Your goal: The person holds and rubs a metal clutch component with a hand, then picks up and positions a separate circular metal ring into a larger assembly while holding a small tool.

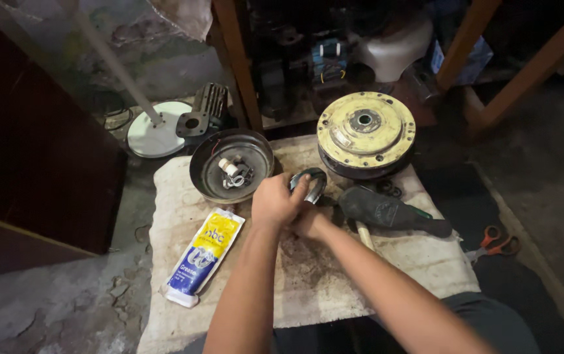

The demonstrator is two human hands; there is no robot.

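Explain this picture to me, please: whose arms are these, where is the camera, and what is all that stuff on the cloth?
There is no machine here. A person wears a camera on the head, so you look down along their own two bare arms. The left hand and the right hand meet in the middle and together grip a small metal ring; how the fingers close on it is partly hidden.

They work over a stained cloth spread on a low surface. On it lie a yellow and blue tube, a dark round metal cover with small loose parts inside, a yellowish round motor housing and a dark-handled tool. Orange-handled scissors lie off to the right, on the floor. Behind stand wooden legs and dim clutter.
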